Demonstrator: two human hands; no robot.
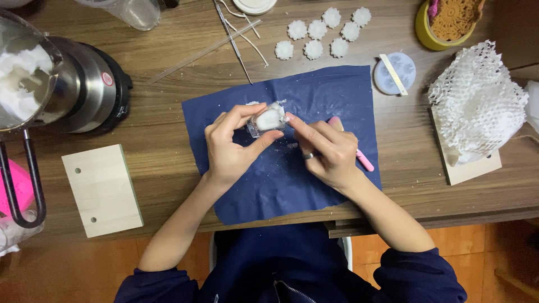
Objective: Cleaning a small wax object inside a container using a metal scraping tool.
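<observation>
Person seated at the near edge of the wooden tabletop [168, 140], both hands over a dark blue paper sheet [337, 90] spread at the middle.

Left hand [227, 148] pinches a small clear mould filled with white wax [268, 119]: thumb below, fingers curled over the top, pressed onto it. The mould sits above the upper middle of the sheet, lifted slightly or resting, can't tell. Its long axis runs roughly left-right, tilted a bit up toward the right.

Right hand [325, 151] comes in from the right. Index fingertip touches the mould's right end; the other fingers are curled around a pink tool [364, 161] that pokes out toward the sheet's right edge. Ring on one finger. So the mould lies just left of the right hand, to the right of the left palm; the left hand has the actual hold, the right only touches the end.

White crumbs on the sheet near the mould.

Rest:
- far edge, middle: seven white flower-shaped wax pieces [323, 31], thin metal tools and wicks [236, 39] just to their left
- round pale blue silicone mould [394, 73] with a stick across it, off the sheet's far right corner
- yellow cup [426, 31] near the far right corner, white mesh wrap [477, 101] on a wooden board at the right edge
- left edge: steel melting pot [84, 84], a pan with white wax [19, 73]
- plain wooden block [101, 188] near the near left.
</observation>
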